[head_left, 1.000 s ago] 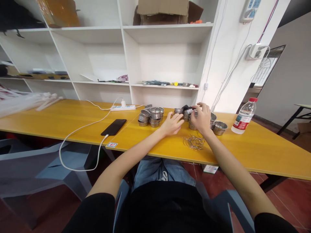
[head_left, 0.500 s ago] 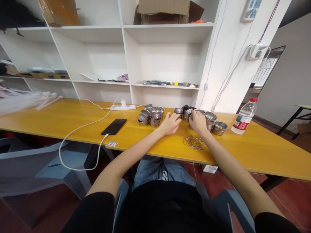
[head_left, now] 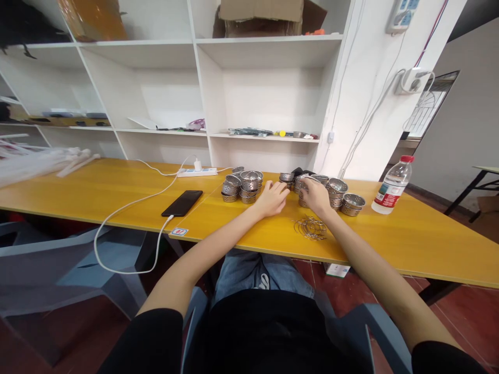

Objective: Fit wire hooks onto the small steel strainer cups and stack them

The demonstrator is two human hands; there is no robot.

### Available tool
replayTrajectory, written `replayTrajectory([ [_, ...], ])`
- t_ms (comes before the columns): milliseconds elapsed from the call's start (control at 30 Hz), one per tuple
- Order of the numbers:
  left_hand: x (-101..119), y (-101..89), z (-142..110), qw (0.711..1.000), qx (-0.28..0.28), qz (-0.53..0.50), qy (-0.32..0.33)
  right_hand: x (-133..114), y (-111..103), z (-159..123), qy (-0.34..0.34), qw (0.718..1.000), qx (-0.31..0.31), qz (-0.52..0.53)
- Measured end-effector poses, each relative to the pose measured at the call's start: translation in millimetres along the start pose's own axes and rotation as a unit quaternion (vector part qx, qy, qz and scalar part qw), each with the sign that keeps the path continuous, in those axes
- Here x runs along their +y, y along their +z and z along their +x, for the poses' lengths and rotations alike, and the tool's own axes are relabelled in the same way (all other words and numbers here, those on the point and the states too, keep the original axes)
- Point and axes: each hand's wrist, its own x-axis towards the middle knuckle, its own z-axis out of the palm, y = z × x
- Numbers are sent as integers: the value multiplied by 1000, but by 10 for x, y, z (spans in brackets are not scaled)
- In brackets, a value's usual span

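My right hand [head_left: 315, 196] is closed on the rim of a perforated metal cup [head_left: 299, 184], low over the table among other such cups. Its fingertips are partly hidden behind the hand. My left hand [head_left: 274, 199] rests on the yellow table [head_left: 218, 218] with its fingers loosely apart, right beside a small stack of metal cups [head_left: 287, 178]. Between my forearms, nearer the edge, lies a loose pile of thin wire rings [head_left: 310, 227]. More perforated cups [head_left: 337, 187] stand stacked to the right, and another group of stacked cups [head_left: 251, 182] stands to the left.
A plastic bottle with a red cap [head_left: 392, 187] stands at the right. Left of the cups lie a black phone [head_left: 182, 203] with its white cable [head_left: 102, 228] hanging past the table edge, and a power strip [head_left: 197, 172]. White shelves [head_left: 268, 44] rise behind the table.
My right hand has shifted slightly left and lower, with the metal cup now showing at its fingers. My left hand has hardly moved.
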Motion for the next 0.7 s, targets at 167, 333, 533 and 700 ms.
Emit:
replayTrajectory([
  [167,18,34,0,994,12,-93,-54,-41,100,-13,-57,989,20,132],
  [333,67,120,-4,949,66,-279,-132,-141,125,-44,-87,964,6,250],
  [533,84,203,-11,874,62,-444,-185,-205,116,-89,-69,952,7,297],
  [700,54,226,-14,839,66,-499,-208,-266,116,-126,-67,944,3,323],
])
